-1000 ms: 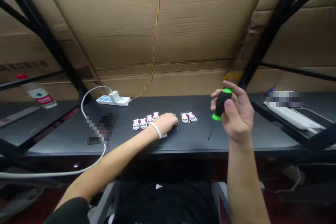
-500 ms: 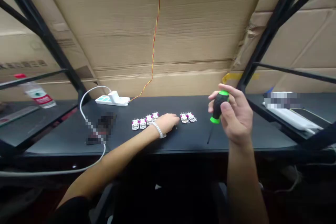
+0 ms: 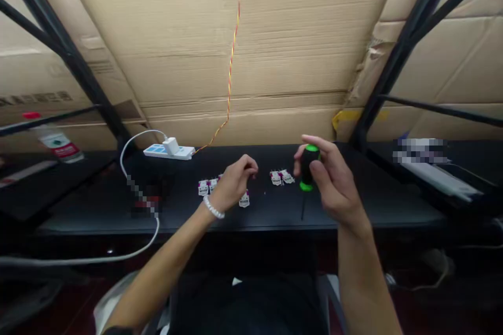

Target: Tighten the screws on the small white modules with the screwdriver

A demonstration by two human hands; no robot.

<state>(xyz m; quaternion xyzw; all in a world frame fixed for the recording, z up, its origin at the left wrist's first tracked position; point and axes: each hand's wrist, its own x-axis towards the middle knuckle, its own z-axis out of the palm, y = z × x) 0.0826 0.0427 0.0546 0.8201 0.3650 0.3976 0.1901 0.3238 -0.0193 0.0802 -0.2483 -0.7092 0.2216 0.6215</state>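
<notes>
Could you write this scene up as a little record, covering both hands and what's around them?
Left hand: fingers curled; contents unclear
Left wrist: white beaded bracelet
Right hand: holds green-and-black screwdriver, shaft downward
White-and-purple parts: on both sides of left hand, some partly hidden
Surface: black table
Far left: bottle with red cap

The screwdriver is black and green, the modules white and purple, the cord spiralled red and yellow.

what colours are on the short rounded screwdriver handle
The short rounded screwdriver handle in the right hand is black with bright green ends; head view shows it.
</notes>
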